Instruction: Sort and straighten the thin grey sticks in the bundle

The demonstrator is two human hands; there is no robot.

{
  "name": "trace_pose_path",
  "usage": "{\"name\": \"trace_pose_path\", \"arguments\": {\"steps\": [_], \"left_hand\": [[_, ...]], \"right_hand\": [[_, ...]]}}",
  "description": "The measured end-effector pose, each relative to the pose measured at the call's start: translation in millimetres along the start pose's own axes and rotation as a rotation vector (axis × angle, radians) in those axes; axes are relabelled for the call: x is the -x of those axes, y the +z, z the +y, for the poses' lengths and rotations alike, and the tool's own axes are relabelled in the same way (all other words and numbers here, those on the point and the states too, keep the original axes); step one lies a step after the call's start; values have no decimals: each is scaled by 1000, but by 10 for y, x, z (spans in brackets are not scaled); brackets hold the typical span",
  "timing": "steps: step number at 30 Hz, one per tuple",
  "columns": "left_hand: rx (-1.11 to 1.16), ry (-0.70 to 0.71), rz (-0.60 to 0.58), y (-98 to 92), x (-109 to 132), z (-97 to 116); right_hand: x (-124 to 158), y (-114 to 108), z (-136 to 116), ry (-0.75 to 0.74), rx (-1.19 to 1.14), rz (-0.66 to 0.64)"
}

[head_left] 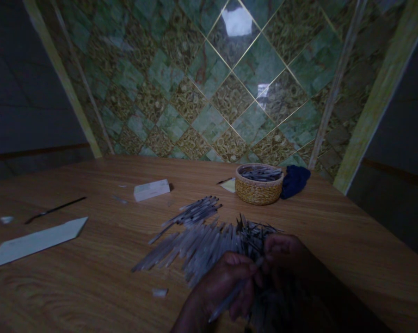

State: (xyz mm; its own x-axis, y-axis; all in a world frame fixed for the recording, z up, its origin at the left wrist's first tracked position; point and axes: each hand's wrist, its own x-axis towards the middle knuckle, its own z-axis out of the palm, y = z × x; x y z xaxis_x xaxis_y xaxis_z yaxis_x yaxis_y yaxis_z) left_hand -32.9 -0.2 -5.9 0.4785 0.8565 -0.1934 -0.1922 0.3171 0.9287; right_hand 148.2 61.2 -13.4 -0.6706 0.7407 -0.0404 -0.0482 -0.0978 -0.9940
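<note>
My left hand (226, 284) is curled round a thin pale pen barrel (226, 300) that slants down to the left. My right hand (285, 254) is pinched at the barrel's upper end, fingers closed together. Both hands hover low over a spread heap of pale pen barrels (191, 247) on the wooden table (91, 286). A cluster of dark thin pen refills (252, 231) lies just beyond my right hand. A smaller bundle of assembled pens (197, 212) lies further back. The light is dim, so what my right fingers pinch is unclear.
A woven basket (258, 190) with pens inside stands at the back, a dark blue cloth (295, 180) beside it and a yellow note (229, 185) to its left. A white box (151, 189), a long white strip (35, 243), a dark pen (54, 209) and small scraps lie left.
</note>
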Motion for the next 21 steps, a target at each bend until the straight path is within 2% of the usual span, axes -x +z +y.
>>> {"name": "trace_pose_path", "arguments": {"steps": [9, 13, 17, 21], "left_hand": [[-5, -37, 10, 6, -7, 0], [-50, -47, 9, 9, 16, 35], [-180, -12, 117, -35, 90, 91], [-311, 60, 309, -146, 135, 146]], "right_hand": [[18, 40, 5, 2, 27, -10], [14, -1, -19, 11, -24, 42], [15, -187, -92, -100, -159, 220], [41, -407, -201, -228, -247, 531]]}}
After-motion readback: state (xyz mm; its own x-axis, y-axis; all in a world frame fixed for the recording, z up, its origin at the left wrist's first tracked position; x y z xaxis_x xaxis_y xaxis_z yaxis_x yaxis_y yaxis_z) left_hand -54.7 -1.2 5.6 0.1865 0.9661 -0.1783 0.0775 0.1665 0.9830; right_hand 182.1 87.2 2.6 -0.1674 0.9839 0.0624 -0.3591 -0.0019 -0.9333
